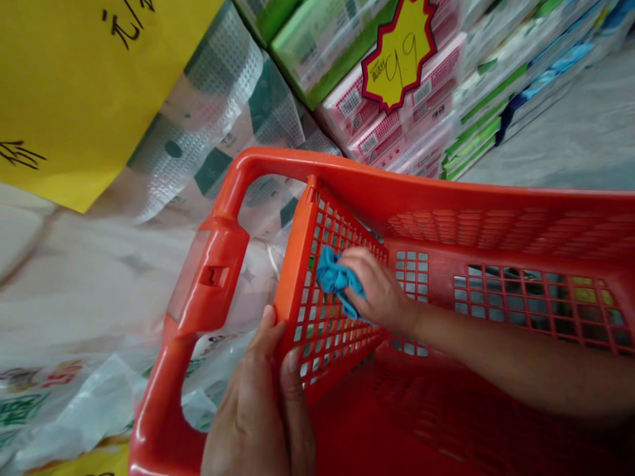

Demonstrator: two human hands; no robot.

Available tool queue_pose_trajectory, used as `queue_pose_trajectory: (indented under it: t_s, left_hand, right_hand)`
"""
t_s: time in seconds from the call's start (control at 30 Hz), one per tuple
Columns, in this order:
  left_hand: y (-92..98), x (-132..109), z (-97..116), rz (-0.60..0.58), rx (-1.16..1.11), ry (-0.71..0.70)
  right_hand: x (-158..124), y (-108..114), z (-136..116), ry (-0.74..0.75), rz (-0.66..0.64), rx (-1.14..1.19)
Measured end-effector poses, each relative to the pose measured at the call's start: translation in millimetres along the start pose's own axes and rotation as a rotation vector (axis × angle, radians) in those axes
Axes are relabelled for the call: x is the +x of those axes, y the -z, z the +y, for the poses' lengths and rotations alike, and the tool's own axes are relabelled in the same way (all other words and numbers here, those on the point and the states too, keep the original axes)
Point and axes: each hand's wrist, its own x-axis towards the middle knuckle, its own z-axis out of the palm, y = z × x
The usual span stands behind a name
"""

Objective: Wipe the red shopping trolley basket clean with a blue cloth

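Note:
A red plastic shopping cart (446, 182) fills the middle and right of the head view. Its grid-patterned flap (297, 244) stands upright near the handle end. My left hand (258, 403) grips the flap's solid edge, fingers on the outer side and thumb on the inner side. From the right, my right arm reaches into the cart. In my right hand (377, 284) a crumpled blue cloth (337, 277) is bunched, held against the inner face of the flap's grid. My fingertips there are partly hidden by the cloth.
Beside the cart are stacked tissue packs in green (322, 49) and pink (387, 125) wrapping. A yellow starburst price tag (399, 56) hangs before them. A large yellow sign (89, 86) covers the upper left. Plastic-wrapped packages (119, 271) lie beyond the cart handle (208, 271). Grey floor (570, 132) shows at right.

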Motion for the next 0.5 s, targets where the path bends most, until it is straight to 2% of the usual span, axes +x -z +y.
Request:
queue_pose_trajectory:
  t_s: [0.07,0.13,0.2,0.27,0.33,0.37,0.5]
  left_hand:
    - [-0.4,0.5,1.5,0.005,0.003,0.000]
    - [-2.2,1.4,4.8,0.033,-0.007,-0.007]
    - [-4.3,2.3,9.4,0.079,-0.016,0.017]
    - [-5.3,2.8,13.7,0.112,-0.030,0.055]
    - [-4.8,3.0,15.9,0.113,-0.043,0.067]
    - [-4.4,3.0,16.0,0.103,-0.046,0.060]
    - [-4.7,3.1,13.4,0.078,-0.036,0.035]
  right_hand:
    - [13.2,2.9,18.1,-0.195,0.128,-0.053]
    - [15.4,4.7,19.8,-0.284,0.155,-0.077]
    - [6.1,3.6,5.4,-0.208,0.061,-0.043]
    - [-5.8,0.1,-11.8,-0.032,-0.036,0.029]
    - [-10.9,-3.5,-16.4,0.065,-0.050,0.067]
    - [-10.2,-5.0,-12.0,0.050,-0.029,0.065]
    - [-4.4,-7.5,19.2,-0.263,0.143,-0.030]
